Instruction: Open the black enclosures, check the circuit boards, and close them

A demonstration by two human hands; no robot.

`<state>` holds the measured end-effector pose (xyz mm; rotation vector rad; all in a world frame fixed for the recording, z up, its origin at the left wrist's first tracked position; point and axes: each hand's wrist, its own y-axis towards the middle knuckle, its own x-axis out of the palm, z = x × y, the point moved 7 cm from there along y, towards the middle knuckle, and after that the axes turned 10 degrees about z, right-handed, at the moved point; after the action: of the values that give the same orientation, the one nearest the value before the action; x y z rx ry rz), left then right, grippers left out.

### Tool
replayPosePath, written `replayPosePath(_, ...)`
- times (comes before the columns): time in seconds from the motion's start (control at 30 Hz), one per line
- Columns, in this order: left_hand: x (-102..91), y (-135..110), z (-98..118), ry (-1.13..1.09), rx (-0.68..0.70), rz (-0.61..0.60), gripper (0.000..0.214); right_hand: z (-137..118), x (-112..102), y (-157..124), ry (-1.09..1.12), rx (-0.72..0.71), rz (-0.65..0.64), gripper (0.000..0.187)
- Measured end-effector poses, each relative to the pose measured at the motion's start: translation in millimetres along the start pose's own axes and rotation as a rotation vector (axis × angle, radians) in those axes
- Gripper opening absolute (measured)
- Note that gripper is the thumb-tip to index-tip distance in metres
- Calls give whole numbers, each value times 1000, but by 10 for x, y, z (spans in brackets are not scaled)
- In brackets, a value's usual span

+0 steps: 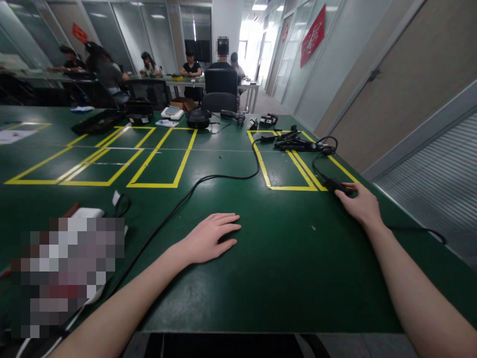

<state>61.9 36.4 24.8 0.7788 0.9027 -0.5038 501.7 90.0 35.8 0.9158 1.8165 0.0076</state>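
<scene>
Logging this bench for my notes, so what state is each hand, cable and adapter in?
left hand: flat on table, empty.
right hand: fingers on black adapter, grip unclear.
black adapter: lying on table, corded.
long black cable: slack, across table.
cable pile: tangled, untouched.

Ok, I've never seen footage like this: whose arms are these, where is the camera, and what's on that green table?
No machine here: both arms belong to a person wearing a camera on the head, so this one view looks forward and down. The left hand lies flat and open on the green table, holding nothing. The right hand rests on a small black block with a cord; whether it is gripped, I cannot tell. Yellow tape rectangles mark the surface, a long black cable crosses it, and a heap of black cables lies farther back.
</scene>
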Motion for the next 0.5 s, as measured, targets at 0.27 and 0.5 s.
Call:
replayPosePath(0.27,-2,-1,-9,-13,-9,6,34,128,-62,-53,216,317,-5,50)
replayPosePath(0.5,4,14,14,4,-16,-4,33,186,-31,-66,330,387,15,72)
